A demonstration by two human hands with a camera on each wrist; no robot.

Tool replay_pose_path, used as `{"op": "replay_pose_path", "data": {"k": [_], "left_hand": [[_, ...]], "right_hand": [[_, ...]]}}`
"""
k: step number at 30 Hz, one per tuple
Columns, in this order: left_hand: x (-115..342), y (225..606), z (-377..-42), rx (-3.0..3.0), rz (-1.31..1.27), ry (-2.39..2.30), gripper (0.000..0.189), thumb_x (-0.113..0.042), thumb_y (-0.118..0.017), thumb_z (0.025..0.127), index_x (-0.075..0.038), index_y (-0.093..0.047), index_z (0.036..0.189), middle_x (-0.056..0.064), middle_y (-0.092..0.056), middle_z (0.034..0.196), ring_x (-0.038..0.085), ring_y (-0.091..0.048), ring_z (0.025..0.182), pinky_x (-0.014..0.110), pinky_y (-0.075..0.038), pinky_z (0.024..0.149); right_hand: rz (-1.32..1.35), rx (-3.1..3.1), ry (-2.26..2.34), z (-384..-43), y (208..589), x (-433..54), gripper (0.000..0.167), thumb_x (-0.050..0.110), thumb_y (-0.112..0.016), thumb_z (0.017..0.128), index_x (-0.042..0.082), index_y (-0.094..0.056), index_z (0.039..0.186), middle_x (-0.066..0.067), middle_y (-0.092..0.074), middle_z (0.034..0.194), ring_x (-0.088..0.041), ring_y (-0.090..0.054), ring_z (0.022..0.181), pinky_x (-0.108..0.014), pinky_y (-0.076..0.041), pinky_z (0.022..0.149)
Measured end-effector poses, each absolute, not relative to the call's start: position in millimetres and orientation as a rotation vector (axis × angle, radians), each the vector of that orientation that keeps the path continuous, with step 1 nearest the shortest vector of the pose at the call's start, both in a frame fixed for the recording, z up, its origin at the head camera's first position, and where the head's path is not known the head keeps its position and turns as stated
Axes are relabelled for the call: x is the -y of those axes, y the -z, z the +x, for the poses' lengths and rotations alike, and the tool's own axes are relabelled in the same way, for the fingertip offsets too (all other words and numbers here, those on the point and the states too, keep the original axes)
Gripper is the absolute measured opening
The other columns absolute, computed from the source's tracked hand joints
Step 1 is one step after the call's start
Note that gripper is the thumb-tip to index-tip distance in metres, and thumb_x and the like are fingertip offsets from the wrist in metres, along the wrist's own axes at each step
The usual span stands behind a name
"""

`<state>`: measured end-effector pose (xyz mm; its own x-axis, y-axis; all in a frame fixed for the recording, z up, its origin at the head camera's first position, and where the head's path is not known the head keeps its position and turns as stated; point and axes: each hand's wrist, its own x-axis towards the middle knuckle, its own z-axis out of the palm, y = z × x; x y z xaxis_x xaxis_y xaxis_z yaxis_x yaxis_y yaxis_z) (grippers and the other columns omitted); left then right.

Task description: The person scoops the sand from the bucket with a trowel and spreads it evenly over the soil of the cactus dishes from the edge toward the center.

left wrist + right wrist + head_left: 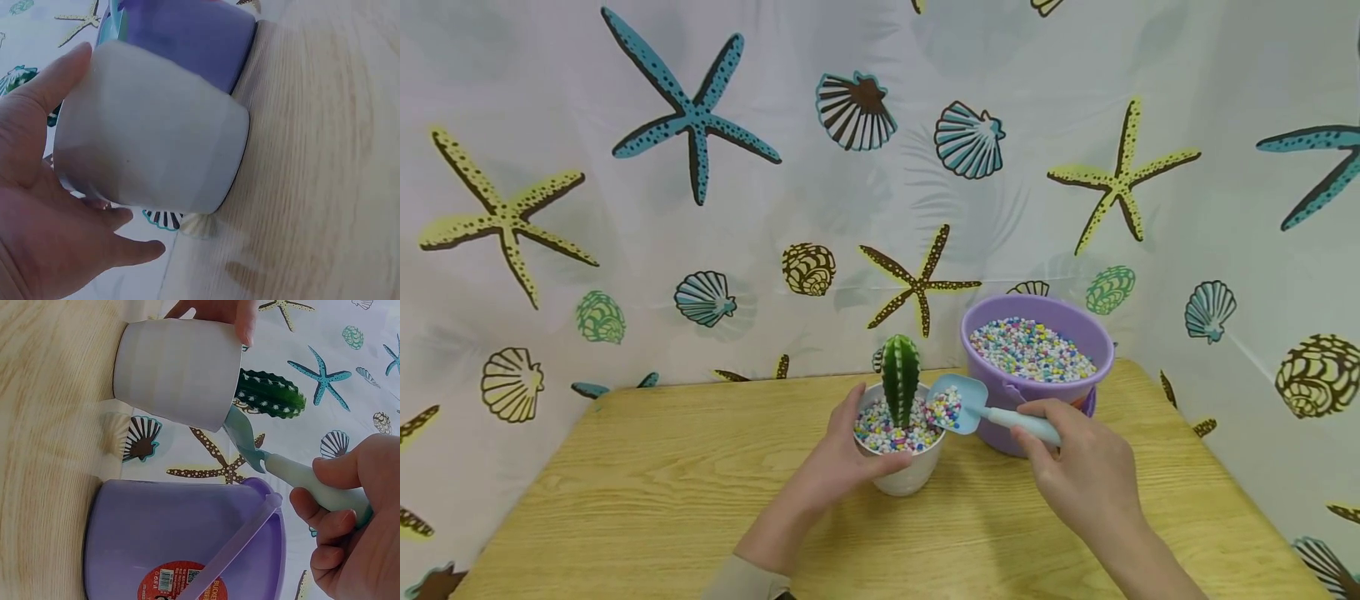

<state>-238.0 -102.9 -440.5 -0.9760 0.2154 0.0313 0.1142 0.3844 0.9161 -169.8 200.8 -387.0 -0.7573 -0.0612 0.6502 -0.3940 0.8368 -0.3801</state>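
A white flowerpot point(910, 478) stands upright on the table, holding a green ribbed cactus point(900, 379) amid small multicoloured beads point(876, 427). My left hand point(841, 452) grips the pot near its rim, thumb in front and fingers round the far left side. In the left wrist view, the pot's smooth wall point(150, 131) sits between thumb and fingers. A light blue toy shovel point(1026, 423) is in my right hand point(1088, 468), held by its handle. Its blade, carrying a small heap of beads, tilts over the pot's right rim beside the cactus. The right wrist view shows the blade point(244, 437) right at the rim.
Just behind and right of the pot stands a purple bucket point(1000, 433) filled with similar beads. Its handle point(234, 547) hangs down in front of a red label point(181, 575). The wooden table point(700, 467) ends at a curtain point(820, 200) printed with starfish and shells.
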Motion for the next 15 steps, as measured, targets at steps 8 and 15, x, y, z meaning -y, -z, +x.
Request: {"op": "replay_pose_path", "data": {"k": [8,15], "left_hand": [[104.4,439.7,-238.4,-2.475,0.3,-1.73,0.133,-0.039,-0.101,0.083,-0.014,-0.011,0.178,0.025,-0.02,0.178,0.048,-0.029,0.16,0.065,-0.023,0.13],[95.3,442.8,-234.1,-2.591,0.28,-1.713,0.133,-0.039,-0.103,0.08,-0.009,-0.017,0.177,0.028,-0.027,0.173,0.048,-0.036,0.155,0.064,-0.029,0.128]], "right_hand": [[0.365,2.323,-0.624,-168.8,388.1,-200.7,0.026,0.015,-0.093,0.089,0.014,-0.08,0.112,0.003,-0.077,0.091,-0.01,-0.06,0.066,-0.033,-0.046,0.058],[0.39,2.286,-0.571,-168.5,388.8,-200.4,0.027,0.016,-0.093,0.089,0.014,-0.08,0.112,0.002,-0.079,0.095,-0.013,-0.064,0.067,-0.034,-0.047,0.058]]}}
